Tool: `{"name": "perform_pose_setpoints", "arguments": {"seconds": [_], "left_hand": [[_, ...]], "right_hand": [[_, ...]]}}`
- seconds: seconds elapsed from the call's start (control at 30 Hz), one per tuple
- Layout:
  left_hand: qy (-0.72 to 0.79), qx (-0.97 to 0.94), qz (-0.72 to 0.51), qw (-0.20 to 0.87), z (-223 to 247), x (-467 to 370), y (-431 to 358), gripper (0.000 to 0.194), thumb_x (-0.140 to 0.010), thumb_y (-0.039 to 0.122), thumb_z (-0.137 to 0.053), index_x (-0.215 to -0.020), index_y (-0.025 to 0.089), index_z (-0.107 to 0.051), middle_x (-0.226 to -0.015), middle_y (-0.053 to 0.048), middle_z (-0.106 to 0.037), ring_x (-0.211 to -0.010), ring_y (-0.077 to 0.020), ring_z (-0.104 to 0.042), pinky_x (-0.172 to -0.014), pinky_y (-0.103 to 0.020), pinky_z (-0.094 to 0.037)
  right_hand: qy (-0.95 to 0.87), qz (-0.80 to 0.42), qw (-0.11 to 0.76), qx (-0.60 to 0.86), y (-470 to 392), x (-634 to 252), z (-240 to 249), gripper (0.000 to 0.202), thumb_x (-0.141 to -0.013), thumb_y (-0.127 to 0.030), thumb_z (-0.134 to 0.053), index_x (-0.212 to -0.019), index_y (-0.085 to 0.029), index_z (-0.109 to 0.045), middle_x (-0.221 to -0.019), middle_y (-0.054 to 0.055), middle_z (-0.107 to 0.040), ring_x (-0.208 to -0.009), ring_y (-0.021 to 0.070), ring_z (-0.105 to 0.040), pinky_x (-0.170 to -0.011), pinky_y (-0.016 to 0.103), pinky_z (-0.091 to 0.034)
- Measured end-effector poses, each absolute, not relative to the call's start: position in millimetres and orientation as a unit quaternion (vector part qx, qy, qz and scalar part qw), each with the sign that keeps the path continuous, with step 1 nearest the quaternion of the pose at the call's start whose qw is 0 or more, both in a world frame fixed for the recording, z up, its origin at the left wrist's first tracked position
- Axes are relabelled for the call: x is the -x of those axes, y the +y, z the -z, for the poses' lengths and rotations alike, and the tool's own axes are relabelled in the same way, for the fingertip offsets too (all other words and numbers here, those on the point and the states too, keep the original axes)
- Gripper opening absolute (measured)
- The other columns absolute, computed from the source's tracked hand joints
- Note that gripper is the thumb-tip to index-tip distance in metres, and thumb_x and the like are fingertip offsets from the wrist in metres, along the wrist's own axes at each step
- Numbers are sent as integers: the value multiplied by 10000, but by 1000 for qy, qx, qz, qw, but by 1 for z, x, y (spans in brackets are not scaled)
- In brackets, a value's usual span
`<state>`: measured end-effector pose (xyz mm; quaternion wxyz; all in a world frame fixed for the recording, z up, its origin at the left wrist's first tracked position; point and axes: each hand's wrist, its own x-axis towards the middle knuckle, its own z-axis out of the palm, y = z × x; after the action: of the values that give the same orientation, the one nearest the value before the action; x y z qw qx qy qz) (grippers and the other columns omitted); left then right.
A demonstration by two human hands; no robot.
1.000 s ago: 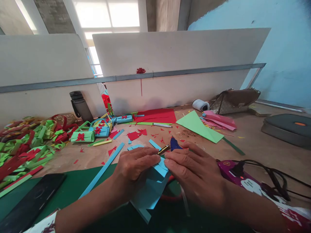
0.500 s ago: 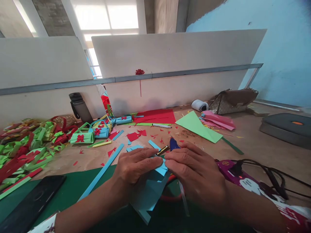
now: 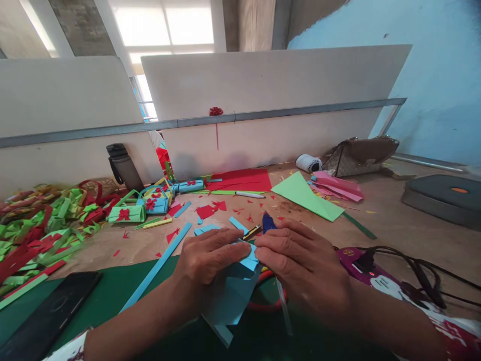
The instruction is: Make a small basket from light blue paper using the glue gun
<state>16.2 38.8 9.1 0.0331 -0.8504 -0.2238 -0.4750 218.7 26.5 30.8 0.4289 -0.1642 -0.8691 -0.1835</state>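
Note:
My left hand (image 3: 208,263) and my right hand (image 3: 300,271) meet over a light blue sheet of paper (image 3: 231,296) on a dark green mat (image 3: 112,291). Fingertips of both hands pinch and press the sheet's folded upper edge near the middle. Just beyond my fingers lie a yellow-and-black craft knife (image 3: 252,231) and a blue glue gun (image 3: 268,222). A long blue paper strip (image 3: 158,265) lies left of my left hand. A red loop, partly hidden under the paper and my right hand, shows at the mat.
Finished blue and green paper baskets with red bows (image 3: 150,205) and a heap of green and red strips (image 3: 41,225) fill the left. A phone (image 3: 45,321) lies near left. Red, green and pink sheets lie behind. A power strip with cables (image 3: 379,273) sits right.
Both hands stay on the blue paper; the fingertips have shifted slightly along its folded edge. The view has dipped and turned a little.

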Motion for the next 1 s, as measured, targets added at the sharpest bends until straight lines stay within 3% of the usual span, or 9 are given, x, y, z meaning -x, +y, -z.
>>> {"name": "perform_pose_setpoints", "arguments": {"seconds": [0.3, 0.7, 0.9, 1.0], "left_hand": [[-228, 840, 492, 21, -14, -20, 35, 149, -812, 249, -601, -933, 178, -650, -932, -100, -714, -830, -181, -685, -731, -284, -564], [-241, 843, 481, -13, -18, -24, 33, 107, -852, 202, -523, -900, 198, -619, -816, -38, -705, -746, -154, -677, -695, -282, -565], [-246, 844, 477, -12, -17, -24, 30, 116, -846, 221, -537, -921, 205, -623, -892, -57, -706, -779, -178, -674, -696, -312, -566], [-241, 845, 478, -8, -15, -22, 32, 125, -842, 195, -550, -946, 205, -617, -882, -48, -703, -791, -161, -673, -718, -284, -557]], "right_hand": [[-871, 186, 427, 157, 26, -219, -33, 180, -823, -57, -465, -897, -123, -615, -844, 76, -702, -783, 156, -636, -840, 364, -467], [-855, 303, 399, 134, 27, -219, -30, 255, -844, -97, -383, -877, -82, -636, -847, 131, -689, -828, 218, -633, -760, 406, -475], [-854, 295, 405, 137, 23, -216, -28, 265, -839, -103, -378, -778, -112, -636, -796, 97, -683, -774, 202, -611, -750, 401, -455], [-859, 278, 403, 146, 23, -217, -30, 247, -847, -99, -389, -826, -92, -635, -818, 110, -692, -790, 203, -616, -777, 410, -451]]}}
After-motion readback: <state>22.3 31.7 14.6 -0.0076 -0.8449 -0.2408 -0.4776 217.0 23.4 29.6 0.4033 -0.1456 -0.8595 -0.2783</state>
